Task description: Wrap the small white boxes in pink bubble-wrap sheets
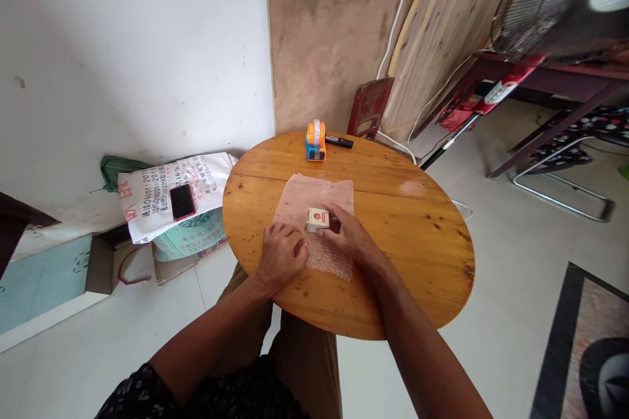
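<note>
A sheet of bubble wrap lies flat on the round wooden table. A small white box with a red mark stands on the sheet. My right hand grips this box from its right side, fingers closed on it. My left hand rests on the sheet's near left edge with its fingers curled down onto the wrap, just left of the box.
An orange tape dispenser and a dark remote sit at the table's far edge. A phone lies on printed sacks at the left. A fan, a red chair and a metal frame stand at the right.
</note>
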`<state>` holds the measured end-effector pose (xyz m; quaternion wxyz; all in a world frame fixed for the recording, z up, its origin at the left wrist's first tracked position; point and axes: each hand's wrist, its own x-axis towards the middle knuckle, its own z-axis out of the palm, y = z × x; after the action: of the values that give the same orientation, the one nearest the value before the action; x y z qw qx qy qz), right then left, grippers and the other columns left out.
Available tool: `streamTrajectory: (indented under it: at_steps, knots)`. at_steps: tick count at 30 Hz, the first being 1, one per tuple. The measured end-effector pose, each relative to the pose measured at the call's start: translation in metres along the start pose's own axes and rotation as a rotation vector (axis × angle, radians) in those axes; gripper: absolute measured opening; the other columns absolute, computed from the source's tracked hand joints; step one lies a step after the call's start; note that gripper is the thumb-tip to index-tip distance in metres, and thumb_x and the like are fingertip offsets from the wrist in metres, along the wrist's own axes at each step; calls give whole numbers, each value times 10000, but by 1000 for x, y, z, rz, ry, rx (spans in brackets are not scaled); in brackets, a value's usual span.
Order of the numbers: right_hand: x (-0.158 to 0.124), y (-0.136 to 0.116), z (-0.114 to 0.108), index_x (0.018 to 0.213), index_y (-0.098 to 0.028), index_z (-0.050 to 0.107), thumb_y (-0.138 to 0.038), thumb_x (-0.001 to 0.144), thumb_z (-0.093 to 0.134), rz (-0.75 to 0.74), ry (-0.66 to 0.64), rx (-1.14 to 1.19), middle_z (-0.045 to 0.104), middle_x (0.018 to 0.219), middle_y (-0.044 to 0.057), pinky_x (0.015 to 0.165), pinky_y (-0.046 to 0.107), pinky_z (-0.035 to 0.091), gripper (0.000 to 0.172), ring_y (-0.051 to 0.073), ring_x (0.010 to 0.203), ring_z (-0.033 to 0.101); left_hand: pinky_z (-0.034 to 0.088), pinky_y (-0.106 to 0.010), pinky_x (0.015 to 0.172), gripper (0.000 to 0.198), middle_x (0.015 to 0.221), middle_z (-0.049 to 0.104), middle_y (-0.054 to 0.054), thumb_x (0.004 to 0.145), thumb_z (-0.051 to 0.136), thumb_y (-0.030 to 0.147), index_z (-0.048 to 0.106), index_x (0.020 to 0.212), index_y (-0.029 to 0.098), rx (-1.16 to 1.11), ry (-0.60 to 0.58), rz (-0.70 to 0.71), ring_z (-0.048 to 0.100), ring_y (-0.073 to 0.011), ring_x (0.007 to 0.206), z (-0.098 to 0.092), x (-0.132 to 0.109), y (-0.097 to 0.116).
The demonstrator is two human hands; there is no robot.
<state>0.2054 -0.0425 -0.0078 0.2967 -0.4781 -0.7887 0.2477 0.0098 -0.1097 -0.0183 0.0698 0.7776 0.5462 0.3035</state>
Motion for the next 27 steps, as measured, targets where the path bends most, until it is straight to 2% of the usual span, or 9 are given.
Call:
streamTrajectory:
  at_steps: [4,10,18,21,24,27]
  knots:
    - [-8,8,1,1382,-215,488,-248,732,689,18,35,38,662,1279,117,970,438,506,681,271,1117,652,403,-426,921,99,978,710,-45,828,583,203,678,852,211,-13,2,-8,576,-236,975,0,0,-1]
    - [-9,-2,5,1226,-222,617,-257,763,667,39,95,-53,720,1158,94,941,416,512,467,269,1054,671,407,-424,923,101,989,710,-37,826,589,203,686,849,219,-29,4,-2,572,-233,977,-1,0,-1]
    - [-6,-2,12,1193,-209,601,-268,767,656,37,89,17,724,1116,85,892,385,533,434,240,980,681,408,-414,929,98,992,707,-32,818,594,193,684,853,205,-35,8,11,569,-224,975,-2,-1,-1]
    - [-7,0,10,1211,-200,592,-253,750,668,20,82,28,712,1136,95,918,395,526,470,245,1015,674,407,-416,938,106,1005,706,-34,829,583,198,684,858,209,-34,-1,2,572,-222,986,-1,0,-1]
    - [-8,2,8,1291,-208,545,-227,736,667,-42,61,60,662,1261,111,988,416,497,568,254,1130,639,412,-427,937,117,1007,707,-41,825,577,195,687,858,215,-33,-12,-7,580,-231,990,-2,-1,-1]
    - [-8,5,7,1334,-221,507,-221,753,644,-55,31,165,623,1329,110,1017,422,485,597,249,1177,622,413,-434,964,140,1051,700,-45,806,591,206,691,903,222,-36,-34,28,580,-239,1024,-11,-4,-3]
